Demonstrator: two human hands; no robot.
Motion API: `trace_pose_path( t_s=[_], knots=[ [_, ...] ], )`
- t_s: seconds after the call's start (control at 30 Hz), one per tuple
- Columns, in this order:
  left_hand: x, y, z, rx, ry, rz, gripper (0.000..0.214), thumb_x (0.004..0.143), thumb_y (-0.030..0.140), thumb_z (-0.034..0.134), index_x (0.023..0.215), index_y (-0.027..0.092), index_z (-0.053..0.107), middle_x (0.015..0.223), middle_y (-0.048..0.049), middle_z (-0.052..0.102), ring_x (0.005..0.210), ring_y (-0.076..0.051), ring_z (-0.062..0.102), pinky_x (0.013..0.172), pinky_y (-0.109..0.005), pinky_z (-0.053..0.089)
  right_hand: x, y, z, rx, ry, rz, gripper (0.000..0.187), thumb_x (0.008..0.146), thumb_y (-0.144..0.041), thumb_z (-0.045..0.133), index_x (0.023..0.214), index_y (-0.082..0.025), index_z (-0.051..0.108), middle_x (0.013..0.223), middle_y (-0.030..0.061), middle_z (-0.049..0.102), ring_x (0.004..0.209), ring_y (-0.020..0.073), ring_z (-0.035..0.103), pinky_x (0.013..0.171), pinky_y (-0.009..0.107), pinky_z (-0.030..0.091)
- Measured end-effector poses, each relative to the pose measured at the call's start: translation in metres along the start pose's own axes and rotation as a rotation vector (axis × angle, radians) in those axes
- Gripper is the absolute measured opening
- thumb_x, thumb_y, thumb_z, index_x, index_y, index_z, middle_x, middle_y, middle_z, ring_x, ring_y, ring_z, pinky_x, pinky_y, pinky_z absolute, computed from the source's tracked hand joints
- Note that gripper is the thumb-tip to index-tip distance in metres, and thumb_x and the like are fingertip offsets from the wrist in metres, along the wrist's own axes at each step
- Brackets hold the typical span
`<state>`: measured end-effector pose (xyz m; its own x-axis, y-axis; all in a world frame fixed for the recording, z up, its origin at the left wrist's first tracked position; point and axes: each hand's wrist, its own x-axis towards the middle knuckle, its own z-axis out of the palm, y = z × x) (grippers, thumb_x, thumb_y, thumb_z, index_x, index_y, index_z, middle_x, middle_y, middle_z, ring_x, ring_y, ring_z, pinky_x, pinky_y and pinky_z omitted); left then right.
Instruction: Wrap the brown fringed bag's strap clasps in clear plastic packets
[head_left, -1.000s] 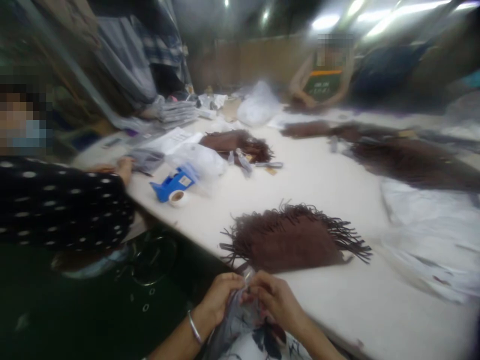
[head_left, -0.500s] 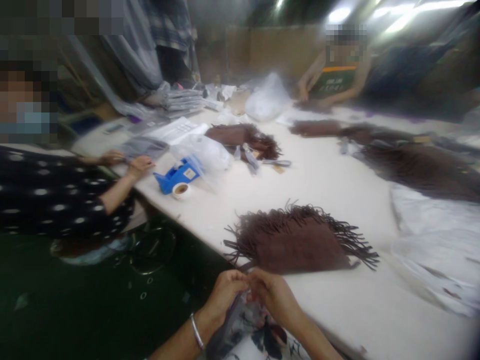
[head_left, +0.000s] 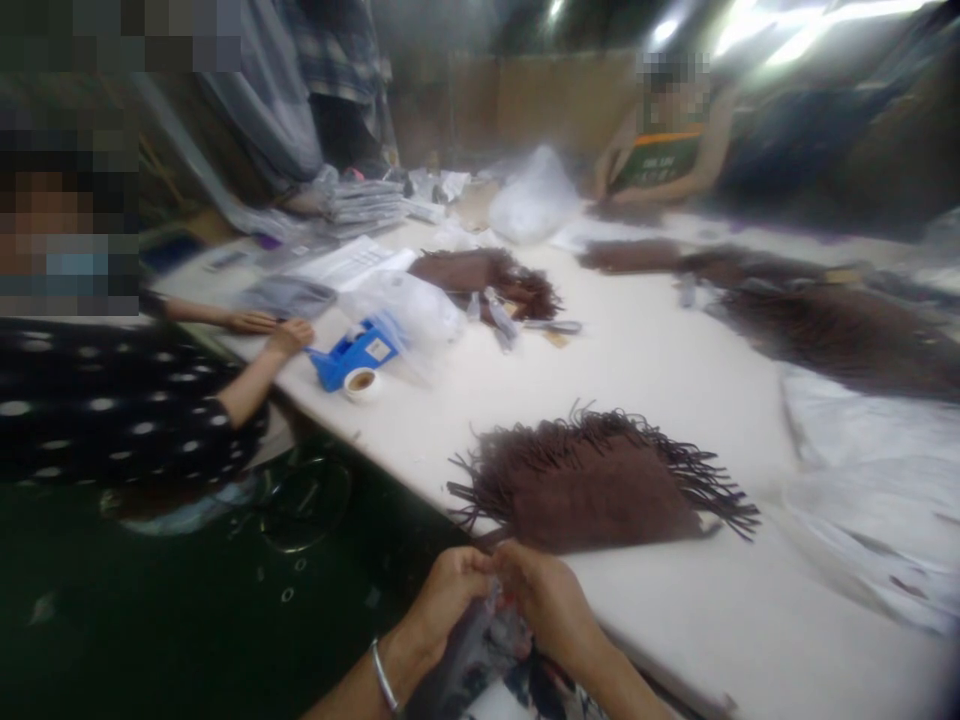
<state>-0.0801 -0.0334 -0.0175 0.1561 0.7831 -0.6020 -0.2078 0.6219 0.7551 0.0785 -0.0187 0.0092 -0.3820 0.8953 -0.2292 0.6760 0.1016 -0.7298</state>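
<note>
My left hand point(head_left: 450, 595) and my right hand point(head_left: 544, 600) meet at the table's near edge, fingertips pinched together. What lies inside the pinch is mostly hidden. Crumpled clear plastic point(head_left: 491, 625) shows just below the fingers, over patterned cloth. Right beyond my hands, a dark brown suede-like fringed bag point(head_left: 607, 490) lies flat on the white table point(head_left: 652, 370). Its fringe spreads out along the far side and both ends. A thin brown strip runs from its near left corner toward my fingertips.
A blue tape dispenser point(head_left: 352, 355) and a tape roll point(head_left: 362, 384) stand at the left edge, near a co-worker's hands point(head_left: 281, 340). More brown fringed pieces point(head_left: 847, 335) lie to the right. White plastic sheeting point(head_left: 877, 480) covers the right side. Another person works across the table.
My hands stay pinched together in nearly the same place, lowered very slightly. The co-worker at the left has shifted a little, with hands now closer to the tape dispenser.
</note>
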Motion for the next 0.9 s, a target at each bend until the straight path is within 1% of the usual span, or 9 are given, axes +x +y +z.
trace_pose_path(
  t_s=[0.2,0.27,0.33,0.4,0.53,0.63,0.73,0.83,0.9],
  knots=[
    [-0.006,0.004,0.004,-0.03,-0.018,0.004,0.017,0.061,0.012,0.064,0.078,0.01,0.064,0.07,-0.0093,0.071,0.063,-0.018,0.063,0.062,-0.028,0.045,-0.001,-0.003,-0.002,-0.023,-0.02,0.013,0.024,0.083,-0.013,0.046,0.095,-0.025,0.062,0.077,-0.0009,0.07,0.069,0.0146,0.063,0.06,0.02,0.036],
    [-0.006,0.002,0.004,-0.031,0.0,-0.002,0.016,0.061,0.012,0.064,0.077,0.011,0.064,0.07,-0.009,0.071,0.063,-0.019,0.064,0.063,-0.028,0.046,0.0,-0.004,-0.003,-0.04,-0.036,0.029,0.037,0.083,-0.014,0.047,0.115,-0.028,0.058,0.076,-0.0011,0.071,0.069,0.0157,0.064,0.059,0.02,0.036],
    [-0.006,-0.001,0.004,-0.031,0.012,-0.002,0.017,0.061,0.012,0.065,0.078,0.011,0.064,0.07,-0.0095,0.071,0.064,-0.02,0.065,0.065,-0.03,0.047,0.002,-0.003,-0.004,-0.074,-0.051,0.049,0.055,0.082,-0.014,0.048,0.135,-0.029,0.044,0.074,-0.0015,0.071,0.068,0.0168,0.066,0.058,0.021,0.035],
    [-0.005,-0.005,0.004,-0.027,0.009,0.002,0.018,0.062,0.013,0.068,0.079,0.011,0.064,0.071,-0.0096,0.071,0.065,-0.02,0.065,0.065,-0.03,0.047,0.004,-0.001,-0.003,-0.103,-0.058,0.059,0.065,0.08,-0.013,0.05,0.141,-0.029,0.036,0.073,-0.0012,0.07,0.068,0.0176,0.066,0.058,0.022,0.035],
    [-0.003,-0.009,0.003,-0.008,0.021,0.027,0.024,0.068,0.03,0.076,0.077,0.012,0.063,0.072,-0.0093,0.07,0.065,-0.019,0.065,0.061,-0.027,0.045,0.004,0.007,0.001,-0.084,-0.031,0.069,0.064,0.079,-0.012,0.05,0.14,-0.024,0.038,0.076,0.0008,0.07,0.069,0.0182,0.065,0.059,0.023,0.037],
    [-0.003,-0.007,0.004,0.032,0.079,0.031,0.03,0.071,0.04,0.073,0.072,0.013,0.062,0.064,-0.0073,0.067,0.055,-0.016,0.06,0.054,-0.025,0.041,0.001,0.012,0.004,-0.03,-0.015,0.071,0.054,0.083,-0.016,0.048,0.137,-0.025,0.044,0.078,0.0018,0.071,0.071,0.0183,0.066,0.063,0.023,0.041],
    [-0.003,-0.004,0.005,0.038,0.112,0.007,0.026,0.072,0.038,0.07,0.069,0.014,0.06,0.059,-0.0053,0.065,0.05,-0.014,0.057,0.051,-0.024,0.038,-0.001,0.013,0.001,0.025,-0.039,0.073,0.045,0.086,-0.02,0.048,0.13,-0.027,0.051,0.08,0.0011,0.073,0.07,0.0168,0.067,0.063,0.022,0.042],
    [-0.003,-0.005,0.004,0.025,0.105,-0.006,0.022,0.072,0.034,0.068,0.07,0.014,0.06,0.059,-0.0053,0.065,0.051,-0.015,0.059,0.052,-0.025,0.039,0.0,0.011,-0.007,0.081,-0.108,0.062,0.038,0.089,-0.022,0.045,0.124,-0.028,0.056,0.071,-0.0015,0.072,0.06,0.0141,0.066,0.059,0.02,0.041],
    [-0.002,-0.007,0.004,0.031,0.1,-0.006,0.022,0.073,0.034,0.068,0.071,0.013,0.061,0.06,-0.0058,0.065,0.053,-0.016,0.06,0.053,-0.025,0.04,0.003,0.008,-0.014,0.048,-0.131,0.034,0.033,0.088,-0.021,0.046,0.118,-0.028,0.06,0.068,-0.0015,0.071,0.06,0.0144,0.066,0.058,0.02,0.04]
  ],
)
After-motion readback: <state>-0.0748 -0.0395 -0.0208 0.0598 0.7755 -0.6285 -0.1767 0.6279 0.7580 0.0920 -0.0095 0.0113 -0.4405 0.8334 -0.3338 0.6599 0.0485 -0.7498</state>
